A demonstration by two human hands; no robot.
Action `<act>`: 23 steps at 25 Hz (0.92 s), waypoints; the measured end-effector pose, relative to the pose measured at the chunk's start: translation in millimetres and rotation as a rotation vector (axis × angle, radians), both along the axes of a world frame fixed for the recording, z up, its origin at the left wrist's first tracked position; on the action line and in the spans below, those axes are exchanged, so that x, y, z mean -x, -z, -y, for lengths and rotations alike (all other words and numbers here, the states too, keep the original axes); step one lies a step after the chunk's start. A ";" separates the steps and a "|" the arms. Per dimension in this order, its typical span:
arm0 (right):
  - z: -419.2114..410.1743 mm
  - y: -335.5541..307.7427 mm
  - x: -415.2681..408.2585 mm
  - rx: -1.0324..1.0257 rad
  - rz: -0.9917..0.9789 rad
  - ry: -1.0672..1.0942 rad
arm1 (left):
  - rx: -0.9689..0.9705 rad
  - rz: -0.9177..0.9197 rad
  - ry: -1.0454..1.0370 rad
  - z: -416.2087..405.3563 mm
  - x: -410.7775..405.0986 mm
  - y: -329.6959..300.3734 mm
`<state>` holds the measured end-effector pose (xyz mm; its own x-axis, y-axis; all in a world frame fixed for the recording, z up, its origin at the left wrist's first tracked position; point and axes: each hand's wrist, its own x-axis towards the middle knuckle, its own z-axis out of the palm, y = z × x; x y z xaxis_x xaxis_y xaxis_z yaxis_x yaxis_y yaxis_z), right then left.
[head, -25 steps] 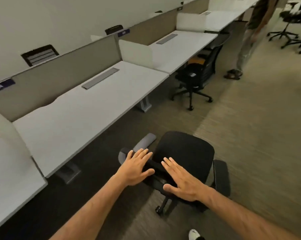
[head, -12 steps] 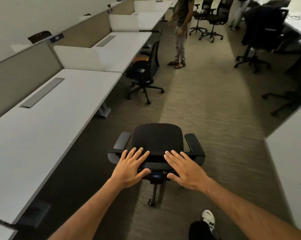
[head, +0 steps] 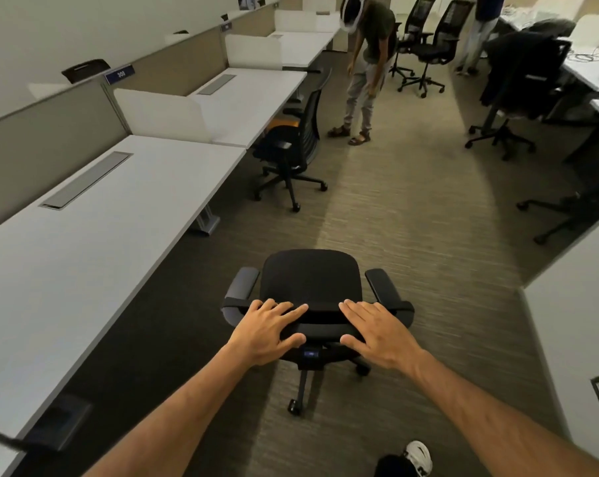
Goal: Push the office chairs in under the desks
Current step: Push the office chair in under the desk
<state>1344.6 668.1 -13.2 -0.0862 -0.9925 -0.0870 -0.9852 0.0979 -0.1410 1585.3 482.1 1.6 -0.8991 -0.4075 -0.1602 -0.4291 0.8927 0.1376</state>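
Note:
A black office chair (head: pixel 312 282) with two armrests stands in the aisle just in front of me, its seat facing away down the aisle. My left hand (head: pixel 265 330) and my right hand (head: pixel 377 333) both lie over the top edge of its backrest, fingers spread, thumbs wrapped under the edge. A long white desk (head: pixel 84 235) runs along the left, beside the chair. A second black chair (head: pixel 296 146) stands farther up, partly under the following white desk (head: pixel 253 101).
A person (head: pixel 368 67) stands bent over in the aisle beyond the second chair. More black chairs (head: pixel 425 39) and a jacket-draped chair (head: pixel 518 80) stand at the right. A white desk corner (head: pixel 577 321) juts in at the right. My shoe (head: pixel 416 457) is below.
The chair has swung round from angled toward the left desk to facing straight down the aisle. My view has turned the same way, and my hands have spread wider on the backrest.

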 end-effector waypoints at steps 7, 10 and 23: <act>9.4 4.2 38.2 0.015 -0.004 0.040 | -0.092 0.000 0.016 -0.9 17.8 6.6; 8.1 5.0 62.9 0.043 -0.008 -0.017 | -0.101 -0.004 -0.035 -15.6 32.1 6.0; 13.8 3.0 210.2 0.014 -0.011 -0.349 | -0.068 0.031 -0.348 -109.9 144.4 0.6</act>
